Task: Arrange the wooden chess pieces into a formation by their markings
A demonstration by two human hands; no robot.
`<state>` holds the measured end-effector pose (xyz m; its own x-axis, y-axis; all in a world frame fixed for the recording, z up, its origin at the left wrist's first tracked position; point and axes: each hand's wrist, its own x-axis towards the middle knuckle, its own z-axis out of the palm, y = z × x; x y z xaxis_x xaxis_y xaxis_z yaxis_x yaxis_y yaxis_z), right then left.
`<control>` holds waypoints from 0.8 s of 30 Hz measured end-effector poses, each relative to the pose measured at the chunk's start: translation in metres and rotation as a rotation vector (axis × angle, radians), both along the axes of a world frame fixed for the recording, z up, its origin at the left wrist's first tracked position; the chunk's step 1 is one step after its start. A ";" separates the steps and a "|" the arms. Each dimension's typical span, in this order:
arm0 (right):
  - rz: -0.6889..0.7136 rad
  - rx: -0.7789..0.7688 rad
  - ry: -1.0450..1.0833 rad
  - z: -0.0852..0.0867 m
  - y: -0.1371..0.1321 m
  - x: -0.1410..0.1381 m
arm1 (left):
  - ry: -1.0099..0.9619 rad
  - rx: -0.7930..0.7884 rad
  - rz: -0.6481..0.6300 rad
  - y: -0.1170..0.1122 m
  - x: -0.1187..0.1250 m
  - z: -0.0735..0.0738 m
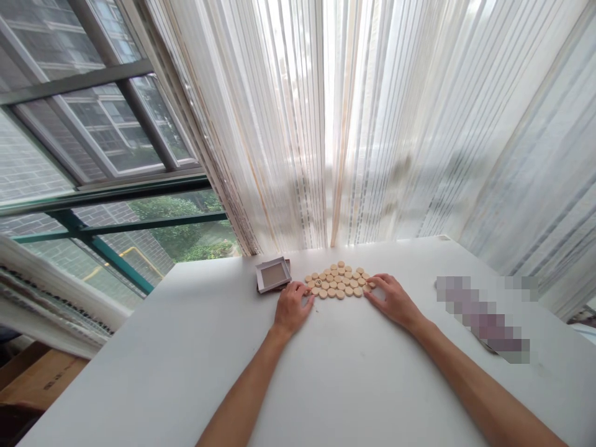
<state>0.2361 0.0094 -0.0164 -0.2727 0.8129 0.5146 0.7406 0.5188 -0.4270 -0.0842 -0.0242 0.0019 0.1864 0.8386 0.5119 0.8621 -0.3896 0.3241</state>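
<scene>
Several round wooden pieces (341, 286), like game discs, lie flat in a close cluster on the white table. Most show plain tops; one disc (318, 283) near the left has a dark mark on it. At the cluster's left edge rests my left hand (293, 307), its thumb apart from the curved fingers and the fingertips by the outermost discs. My right hand (391, 299) lies at the opposite edge, thumb and forefinger spread, with their tips touching or very near the end discs. Neither hand has lifted a disc off the table.
A shallow open box (273, 275) sits left of the discs, on top of a darker flat piece. On the right lies a long pixelated object (484, 320). The white table (335, 385) ends at a striped curtain (298, 124); a cardboard box (44, 379) stands lower left.
</scene>
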 end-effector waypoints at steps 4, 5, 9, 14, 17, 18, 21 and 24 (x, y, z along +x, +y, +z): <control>0.026 -0.018 0.014 0.003 -0.002 0.005 | 0.028 0.024 -0.100 -0.010 -0.003 0.005; 0.027 -0.021 0.020 0.003 -0.002 0.007 | 0.038 0.004 -0.151 -0.013 -0.004 0.007; 0.028 -0.031 0.041 0.006 -0.003 0.013 | 0.078 -0.078 -0.279 -0.021 -0.005 0.013; 0.057 -0.030 0.039 0.004 -0.001 0.015 | 0.154 -0.211 -0.308 -0.019 -0.004 0.013; 0.069 -0.026 0.034 0.002 0.003 0.014 | 0.170 -0.232 -0.308 -0.017 -0.005 0.011; 0.067 -0.023 0.032 0.001 0.004 0.014 | 0.174 -0.231 -0.310 -0.016 -0.005 0.011; 0.060 -0.016 0.015 0.000 0.006 0.013 | 0.169 -0.208 -0.313 -0.017 -0.006 0.012; 0.058 -0.017 0.006 0.000 0.006 0.012 | 0.125 -0.157 -0.312 -0.019 -0.006 0.013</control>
